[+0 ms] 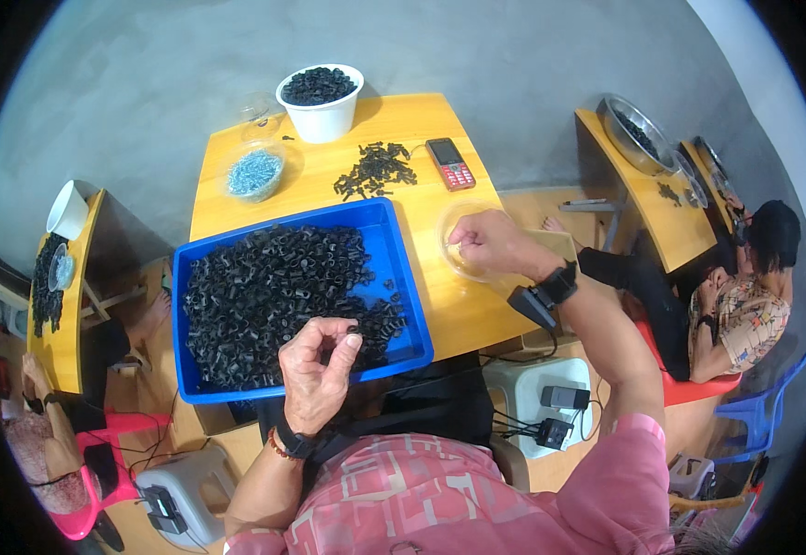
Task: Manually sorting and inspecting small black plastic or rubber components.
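Over the near edge of the blue tray point(412, 305), my left hand point(318, 370) pinches a small black plastic clip point(354, 329) between thumb and forefinger. The tray holds a big heap of similar black clips point(273, 287). My right hand point(491, 242) is closed above a clear round plastic bowl point(447, 264) at the table's right edge. Its fingertips are pressed together, and what they hold, if anything, cannot be made out. Beyond the tray, a loose pile of black parts point(375, 171) lies on the yellow table point(458, 305).
A white bucket point(322, 120) full of black parts stands at the back, near a clear tub of bluish screws point(255, 173). A red phone point(450, 165) lies back right. Other people sit at tables on both sides. A white stool point(537, 393) with cables stands right of my lap.
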Available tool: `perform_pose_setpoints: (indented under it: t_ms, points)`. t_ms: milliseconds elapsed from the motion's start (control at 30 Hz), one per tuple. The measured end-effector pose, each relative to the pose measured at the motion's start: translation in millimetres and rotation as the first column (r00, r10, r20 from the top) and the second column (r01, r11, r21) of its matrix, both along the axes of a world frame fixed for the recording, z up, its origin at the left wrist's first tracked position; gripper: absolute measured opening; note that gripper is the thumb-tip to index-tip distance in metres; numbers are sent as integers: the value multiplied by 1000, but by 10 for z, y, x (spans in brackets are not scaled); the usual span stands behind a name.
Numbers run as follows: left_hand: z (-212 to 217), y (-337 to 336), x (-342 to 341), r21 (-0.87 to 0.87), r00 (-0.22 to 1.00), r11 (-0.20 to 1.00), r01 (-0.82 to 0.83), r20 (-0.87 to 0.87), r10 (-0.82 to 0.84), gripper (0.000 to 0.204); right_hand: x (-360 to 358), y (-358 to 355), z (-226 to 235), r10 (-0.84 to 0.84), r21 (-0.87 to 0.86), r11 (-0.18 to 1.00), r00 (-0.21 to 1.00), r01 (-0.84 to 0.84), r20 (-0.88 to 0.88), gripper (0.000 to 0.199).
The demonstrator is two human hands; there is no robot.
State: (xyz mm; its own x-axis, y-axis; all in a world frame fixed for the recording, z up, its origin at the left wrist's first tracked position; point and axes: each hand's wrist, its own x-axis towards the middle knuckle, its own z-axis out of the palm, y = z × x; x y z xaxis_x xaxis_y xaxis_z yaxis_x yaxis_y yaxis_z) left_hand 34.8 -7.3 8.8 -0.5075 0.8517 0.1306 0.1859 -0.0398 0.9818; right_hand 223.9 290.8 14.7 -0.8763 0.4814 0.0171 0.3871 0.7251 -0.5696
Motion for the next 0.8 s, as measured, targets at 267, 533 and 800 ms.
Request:
perform_pose_setpoints:
  t_ms: [267,533,800]
  points:
    - [-13,-1,-21,27,997,1000,-9,79,7,17,34,-446,298,-254,-698,714,905,-63,-342,17]
    - [-63,22,-40,22,997,1000,-1,78,-1,17,-196,-743,339,-322,-757,621,816,-201,-481,15]
    - [-34,4,-51,14,1000,1000,-14,27,14,17,-387,-914,303,-280,-740,620,807,-261,-519,15]
